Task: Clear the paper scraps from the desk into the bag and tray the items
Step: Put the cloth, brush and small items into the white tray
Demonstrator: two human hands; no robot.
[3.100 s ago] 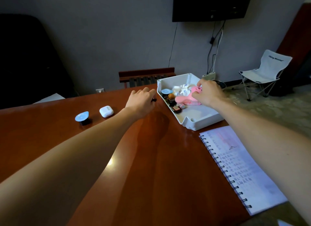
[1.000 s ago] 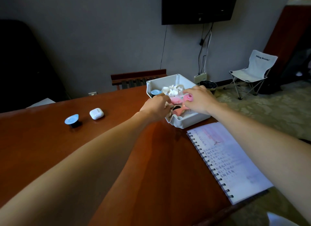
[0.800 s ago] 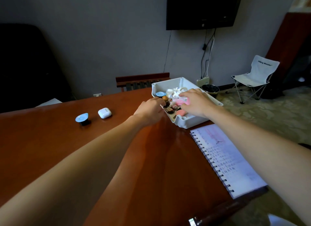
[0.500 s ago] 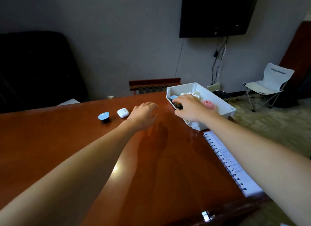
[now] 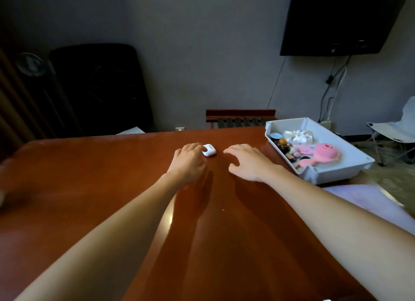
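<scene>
The case (image 5: 209, 149) sits at the desk's (image 5: 89, 177) 12 o'clock, my left hand (image 5: 188, 161) touching it, not yet gripping. Small, light, slick: I'd pinch its sides. Right hand (image 5: 247, 162) spread, empty; tray (image 5: 350, 172) at 2 o'clock.

The room is dim, and the grey wall (image 5: 202, 54) goes darker toward the top corners. Light seems to come from the right side, where the folding chair (image 5: 395, 130) and the white tray (image 5: 350, 172) look brightest. The glossy bench (image 5: 89, 177) gives a small bright glare spot between the two forearms, and soft dark shadows of the arms lie on the wood under them. The left part of the picture is nearly black, so details there are lost. The near left edge of the bench is smeared with blur. The wide lens bends the lines: the screen (image 5: 341, 20) leans, and the forearms look very large near the bottom.
</scene>
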